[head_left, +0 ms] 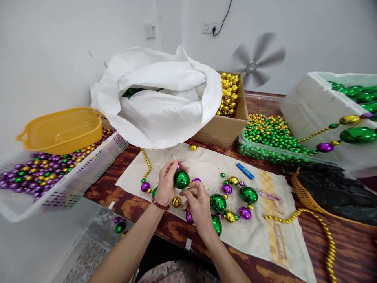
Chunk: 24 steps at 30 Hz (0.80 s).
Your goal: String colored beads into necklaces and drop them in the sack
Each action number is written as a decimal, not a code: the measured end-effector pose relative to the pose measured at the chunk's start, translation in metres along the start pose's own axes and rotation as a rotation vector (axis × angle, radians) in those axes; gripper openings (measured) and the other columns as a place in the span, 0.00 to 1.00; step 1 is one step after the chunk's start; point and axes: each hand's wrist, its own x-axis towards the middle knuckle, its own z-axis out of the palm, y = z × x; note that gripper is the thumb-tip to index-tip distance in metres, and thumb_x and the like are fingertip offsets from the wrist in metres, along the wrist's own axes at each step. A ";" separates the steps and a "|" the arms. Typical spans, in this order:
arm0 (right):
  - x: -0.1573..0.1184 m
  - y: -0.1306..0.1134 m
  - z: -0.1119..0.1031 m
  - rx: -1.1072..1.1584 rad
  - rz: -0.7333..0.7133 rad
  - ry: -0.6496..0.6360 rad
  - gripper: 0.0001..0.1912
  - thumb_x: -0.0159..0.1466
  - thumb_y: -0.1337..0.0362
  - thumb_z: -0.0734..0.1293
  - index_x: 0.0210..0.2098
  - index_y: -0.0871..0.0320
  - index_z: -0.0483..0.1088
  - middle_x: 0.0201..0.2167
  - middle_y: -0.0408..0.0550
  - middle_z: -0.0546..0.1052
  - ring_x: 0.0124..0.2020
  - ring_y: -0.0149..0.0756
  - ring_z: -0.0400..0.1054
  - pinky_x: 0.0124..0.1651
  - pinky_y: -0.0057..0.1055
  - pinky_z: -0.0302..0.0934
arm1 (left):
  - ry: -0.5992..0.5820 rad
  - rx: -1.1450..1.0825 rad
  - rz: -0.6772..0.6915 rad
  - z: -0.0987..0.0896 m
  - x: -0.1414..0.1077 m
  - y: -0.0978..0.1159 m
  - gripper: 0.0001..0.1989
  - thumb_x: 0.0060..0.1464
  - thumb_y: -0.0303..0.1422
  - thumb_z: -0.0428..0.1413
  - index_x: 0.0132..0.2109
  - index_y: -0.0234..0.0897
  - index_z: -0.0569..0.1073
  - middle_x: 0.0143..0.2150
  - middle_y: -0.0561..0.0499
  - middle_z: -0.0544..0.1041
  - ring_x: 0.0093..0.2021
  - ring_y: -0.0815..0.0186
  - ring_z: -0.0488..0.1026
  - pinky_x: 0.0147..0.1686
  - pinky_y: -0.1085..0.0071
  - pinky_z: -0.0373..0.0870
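One large green bead point(181, 179), held in the left hand point(166, 182), sits just forward-left of the right hand point(198, 202), narrowed, its hold unclear.

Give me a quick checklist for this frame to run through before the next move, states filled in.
1. Large green ball held: ok, in the left hand.
2. Right hand gripping something: cannot tell; its fingers are close to the ball's lower right.
3. Blue tool clear of both hands: ok, lying on the cloth.
4. No stray beads on the cloth: not ok; a gold bead lies alone beyond the hands.
5. Hole of the held ball visible: cannot tell.
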 end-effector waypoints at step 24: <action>0.085 -0.081 -0.039 0.044 -0.170 -0.107 0.16 0.53 0.53 0.74 0.31 0.58 0.72 0.30 0.43 0.78 0.22 0.28 0.71 0.21 0.21 0.61 | -0.531 0.821 0.151 0.000 0.037 0.007 0.14 0.58 0.38 0.53 0.31 0.34 0.76 0.26 0.53 0.75 0.28 0.69 0.69 0.30 0.75 0.63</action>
